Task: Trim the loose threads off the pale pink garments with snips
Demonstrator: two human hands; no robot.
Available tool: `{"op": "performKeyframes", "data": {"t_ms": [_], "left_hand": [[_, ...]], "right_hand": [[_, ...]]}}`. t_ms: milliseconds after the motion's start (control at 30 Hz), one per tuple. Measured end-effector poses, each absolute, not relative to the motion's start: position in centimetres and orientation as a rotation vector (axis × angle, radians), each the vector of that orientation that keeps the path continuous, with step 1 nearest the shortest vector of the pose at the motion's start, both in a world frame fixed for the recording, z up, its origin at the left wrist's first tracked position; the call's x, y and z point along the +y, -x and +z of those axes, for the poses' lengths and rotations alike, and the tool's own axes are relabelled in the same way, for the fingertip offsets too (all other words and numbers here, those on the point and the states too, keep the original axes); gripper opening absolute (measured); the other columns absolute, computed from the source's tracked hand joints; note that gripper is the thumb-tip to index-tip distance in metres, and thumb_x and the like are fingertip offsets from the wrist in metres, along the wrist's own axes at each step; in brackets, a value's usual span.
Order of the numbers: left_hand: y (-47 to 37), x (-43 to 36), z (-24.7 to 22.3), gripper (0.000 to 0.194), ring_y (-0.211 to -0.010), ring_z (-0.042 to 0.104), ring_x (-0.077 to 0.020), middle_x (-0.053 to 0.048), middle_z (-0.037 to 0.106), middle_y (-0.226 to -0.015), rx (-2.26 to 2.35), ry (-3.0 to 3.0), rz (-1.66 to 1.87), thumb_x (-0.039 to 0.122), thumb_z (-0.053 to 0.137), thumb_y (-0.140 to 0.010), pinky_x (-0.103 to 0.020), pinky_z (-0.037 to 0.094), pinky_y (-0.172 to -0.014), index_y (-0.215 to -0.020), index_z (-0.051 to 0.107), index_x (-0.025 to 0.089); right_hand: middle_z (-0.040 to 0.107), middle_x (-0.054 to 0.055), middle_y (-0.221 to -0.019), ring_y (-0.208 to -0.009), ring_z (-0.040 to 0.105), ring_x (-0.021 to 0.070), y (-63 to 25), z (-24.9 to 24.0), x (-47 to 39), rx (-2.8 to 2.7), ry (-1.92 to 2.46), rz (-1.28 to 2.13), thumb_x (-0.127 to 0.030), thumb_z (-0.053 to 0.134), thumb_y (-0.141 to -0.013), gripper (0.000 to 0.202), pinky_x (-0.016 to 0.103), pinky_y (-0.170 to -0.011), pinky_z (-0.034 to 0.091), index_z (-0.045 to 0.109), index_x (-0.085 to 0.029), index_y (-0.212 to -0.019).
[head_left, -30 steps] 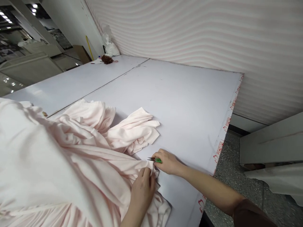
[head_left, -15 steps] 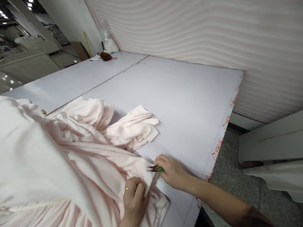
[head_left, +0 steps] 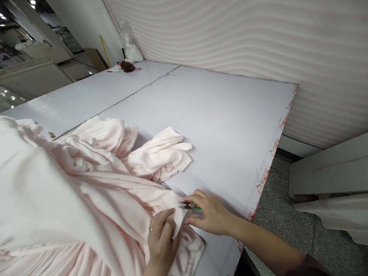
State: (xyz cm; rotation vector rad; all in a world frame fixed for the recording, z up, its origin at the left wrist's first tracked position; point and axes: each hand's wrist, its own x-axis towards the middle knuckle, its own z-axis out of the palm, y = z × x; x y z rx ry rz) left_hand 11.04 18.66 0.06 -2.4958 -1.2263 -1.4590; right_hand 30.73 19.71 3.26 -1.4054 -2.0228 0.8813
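The pale pink cloth (head_left: 115,195) lies bunched, not laid flat, from lower left to lower centre; I make out no cut in it and can't tell how much work remains. The left hand (head_left: 162,237) pinches a fold, while just beside it the right hand (head_left: 214,214) grips green-handled snips (head_left: 196,208), over the pale table (head_left: 224,122)

The left hand (head_left: 162,237) is positioned back upward, fingers curled inward; its wrist enters from the lower edge of the view. The right forearm (head_left: 258,241) extends inward from the lower right. The right hand (head_left: 211,214) has bent fingers, with thumb and index fingertips apart.
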Motion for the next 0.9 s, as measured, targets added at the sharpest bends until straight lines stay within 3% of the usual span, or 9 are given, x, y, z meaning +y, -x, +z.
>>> {"op": "performKeyframes", "data": {"t_ms": [100,167,267,400,567,900], "left_hand": [[-11.6,18.5,0.3,0.008,-0.073,0.062,-0.0161,-0.002,0.067,-0.081,-1.89,2.487,-1.731,0.027,0.06,-0.087,-0.026,0.048,-0.064,-0.083,0.055,0.023],[-11.7,18.5,0.5,0.025,-0.073,0.062,-0.0174,-0.002,0.066,-0.082,-2.346,2.318,-1.925,0.044,0.06,-0.086,-0.026,0.047,-0.063,-0.098,0.057,0.022],[-11.3,19.0,0.9,0.045,-0.069,0.06,-0.0175,-0.002,0.066,-0.081,-2.71,2.221,-2.178,0.058,0.063,-0.079,-0.026,0.047,-0.063,-0.103,0.056,0.021],[-10.5,19.7,1.1,0.051,-0.064,0.057,-0.0163,0.001,0.063,-0.073,-2.91,2.292,-2.255,0.059,0.066,-0.076,-0.026,0.045,-0.06,-0.107,0.054,0.021],[-10.3,19.7,1.2,0.052,-0.066,0.057,-0.0158,-0.001,0.066,-0.08,-2.9,2.312,-2.235,0.058,0.066,-0.076,-0.026,0.045,-0.062,-0.109,0.054,0.021],[-10.9,19.8,2.0,0.05,-0.059,0.052,-0.015,0.006,0.053,-0.064,-2.961,2.268,-2.288,0.058,0.067,-0.075,-0.025,0.042,-0.059,-0.108,0.051,0.024]], "right_hand": [[0.066,0.004,-0.096,-0.085,0.063,0.0188,-30.3,2.8,20.8,-2.045,1.488,0.819,-0.008,0.062,-0.079,0.027,0.027,-0.069,0.043,0.067,-0.018,-0.104],[0.066,0.003,-0.092,-0.082,0.062,0.0176,-30.3,2.9,21.3,-2.038,1.505,0.81,-0.004,0.059,-0.079,0.023,0.026,-0.067,0.042,0.067,-0.017,-0.095],[0.066,0.002,-0.093,-0.08,0.062,0.0164,-30.8,3.5,21.3,-2.038,1.438,0.864,-0.015,0.066,-0.08,0.016,0.025,-0.067,0.042,0.068,-0.019,-0.096],[0.066,0.002,-0.095,-0.078,0.063,0.0158,-31.2,4.5,20.7,-2.127,1.342,0.827,-0.029,0.068,-0.085,0.023,0.025,-0.066,0.041,0.069,-0.022,-0.107],[0.068,0.002,-0.089,-0.073,0.062,0.0167,-30.8,4.4,21.0,-2.289,1.294,0.634,-0.03,0.063,-0.09,0.019,0.026,-0.062,0.039,0.072,-0.022,-0.105],[0.072,0.002,-0.095,-0.079,0.066,0.0178,-30.9,4.0,21.8,-2.33,1.171,0.567,-0.03,0.067,-0.087,0.025,0.027,-0.068,0.045,0.071,-0.021,-0.11]]}}
